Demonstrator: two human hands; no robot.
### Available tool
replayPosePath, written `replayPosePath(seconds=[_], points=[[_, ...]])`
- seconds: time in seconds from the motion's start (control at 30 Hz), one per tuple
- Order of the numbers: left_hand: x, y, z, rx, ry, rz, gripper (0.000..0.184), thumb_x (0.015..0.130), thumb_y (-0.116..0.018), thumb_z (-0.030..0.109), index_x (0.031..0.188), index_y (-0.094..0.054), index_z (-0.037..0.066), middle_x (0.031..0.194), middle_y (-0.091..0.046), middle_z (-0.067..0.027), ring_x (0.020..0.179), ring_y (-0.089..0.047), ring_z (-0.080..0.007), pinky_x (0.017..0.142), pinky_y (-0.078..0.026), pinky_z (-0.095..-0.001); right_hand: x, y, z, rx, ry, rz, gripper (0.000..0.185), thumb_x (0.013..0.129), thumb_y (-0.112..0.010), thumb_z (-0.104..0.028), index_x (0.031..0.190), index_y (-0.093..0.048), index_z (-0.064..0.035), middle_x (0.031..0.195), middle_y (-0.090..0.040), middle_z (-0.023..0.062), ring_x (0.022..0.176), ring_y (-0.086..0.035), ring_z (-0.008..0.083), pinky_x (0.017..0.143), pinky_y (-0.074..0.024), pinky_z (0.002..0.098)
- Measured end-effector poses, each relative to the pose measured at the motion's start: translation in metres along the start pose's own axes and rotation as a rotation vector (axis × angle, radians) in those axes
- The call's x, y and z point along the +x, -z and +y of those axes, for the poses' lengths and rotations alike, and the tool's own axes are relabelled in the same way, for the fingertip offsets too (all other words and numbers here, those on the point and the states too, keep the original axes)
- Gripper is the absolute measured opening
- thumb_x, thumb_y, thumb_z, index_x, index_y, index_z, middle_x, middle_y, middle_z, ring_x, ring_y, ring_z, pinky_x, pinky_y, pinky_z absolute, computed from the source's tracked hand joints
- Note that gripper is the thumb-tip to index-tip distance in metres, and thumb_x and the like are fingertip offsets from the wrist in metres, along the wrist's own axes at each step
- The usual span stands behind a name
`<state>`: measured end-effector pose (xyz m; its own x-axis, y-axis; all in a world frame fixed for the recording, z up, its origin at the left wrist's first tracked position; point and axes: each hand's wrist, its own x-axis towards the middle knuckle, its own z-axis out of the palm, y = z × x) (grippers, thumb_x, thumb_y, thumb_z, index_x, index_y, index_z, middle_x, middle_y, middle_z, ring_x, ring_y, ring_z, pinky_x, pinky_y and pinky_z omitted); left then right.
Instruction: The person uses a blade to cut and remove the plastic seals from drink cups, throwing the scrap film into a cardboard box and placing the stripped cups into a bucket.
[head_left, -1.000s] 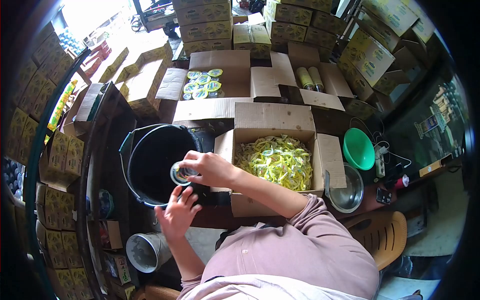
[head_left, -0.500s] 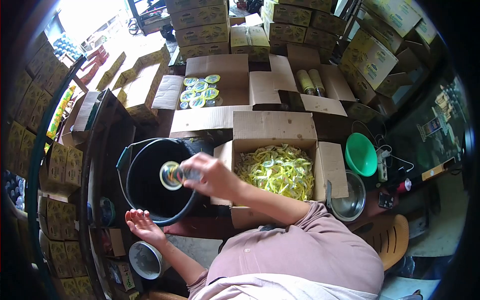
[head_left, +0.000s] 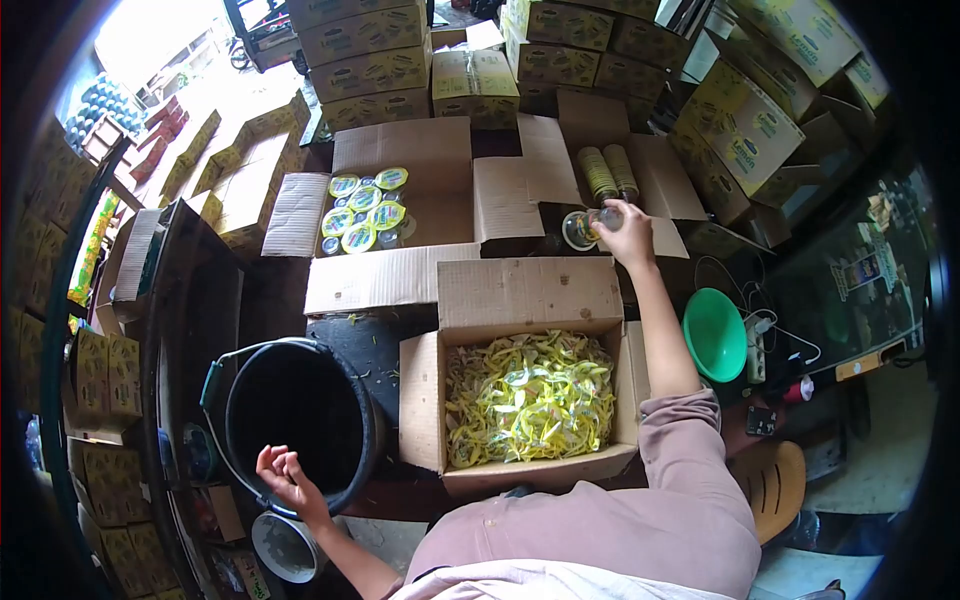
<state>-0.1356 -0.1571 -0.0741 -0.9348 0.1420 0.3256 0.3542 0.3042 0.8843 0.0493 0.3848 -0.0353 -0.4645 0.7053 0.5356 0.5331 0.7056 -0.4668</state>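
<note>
My right hand [head_left: 626,236] reaches forward and is closed on a clear plastic cup [head_left: 579,231], whose round rim faces left. Just beyond are two long stacks of cups [head_left: 598,174] in an open carton [head_left: 672,180]. My left hand [head_left: 290,485], fingers apart and slightly curled, hovers at the near rim of a dark bucket [head_left: 372,440] and holds nothing. Between my arms stands an open carton [head_left: 530,292] full of yellow-green plastic strips [head_left: 530,400]. Several sealed cups with printed lids [head_left: 367,212] sit in the back-left carton [head_left: 400,150].
A green bowl [head_left: 714,335] stands on the right near white cables and a power strip [head_left: 756,350]. Stacked printed cartons [head_left: 365,60] rise at the back. A white pail [head_left: 285,548] is below the bucket, and a chair [head_left: 770,490] is at my right.
My right hand has moved from above the bucket to the back-right carton with the cup still in it. My left hand remains by the bucket's near rim. The camera view has shifted.
</note>
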Motion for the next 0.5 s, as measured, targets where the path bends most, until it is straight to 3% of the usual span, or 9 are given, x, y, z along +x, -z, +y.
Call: replayPosePath(seconds=[0.13, 0.43, 0.5], points=[[0.001, -0.003, 0.007, 0.044, 0.048, -0.023, 0.035, 0.089, -0.049, 0.026, 0.114, -0.039, 0.004, 0.092, -0.047, -0.0039, 0.078, -0.045, -0.0093, 0.07, -0.036, -0.0214, 0.012, -0.042, 0.015, 0.014, -0.02, -0.17, 0.038, 0.058, -0.073, -0.02, 0.091, -0.064, -0.0047, 0.086, -0.063, 0.0152, 0.081, -0.062, 0.0276, 0.075, -0.0488, 0.0348], [0.003, -0.006, 0.009, 0.093, 0.115, -0.091, 0.035, 0.089, -0.049, 0.028, 0.113, -0.041, 0.004, 0.09, -0.048, -0.0049, 0.078, -0.047, -0.0102, 0.071, -0.038, -0.0222, 0.001, -0.122, 0.042, -0.169, -0.103, -0.544, 0.037, 0.061, -0.069, -0.012, 0.097, -0.063, -0.0105, 0.1, -0.06, 0.0139, 0.095, -0.057, 0.0314, 0.083, -0.0471, 0.0394], [0.003, -0.006, 0.007, 0.107, 0.12, -0.097, 0.035, 0.089, -0.048, 0.028, 0.113, -0.041, 0.004, 0.09, -0.048, -0.0049, 0.078, -0.047, -0.0102, 0.071, -0.038, -0.0224, -0.005, -0.136, 0.048, -0.186, -0.128, -0.517, 0.039, 0.059, -0.068, -0.011, 0.098, -0.063, -0.0086, 0.097, -0.061, 0.0172, 0.093, -0.057, 0.0326, 0.082, -0.0467, 0.0386]])
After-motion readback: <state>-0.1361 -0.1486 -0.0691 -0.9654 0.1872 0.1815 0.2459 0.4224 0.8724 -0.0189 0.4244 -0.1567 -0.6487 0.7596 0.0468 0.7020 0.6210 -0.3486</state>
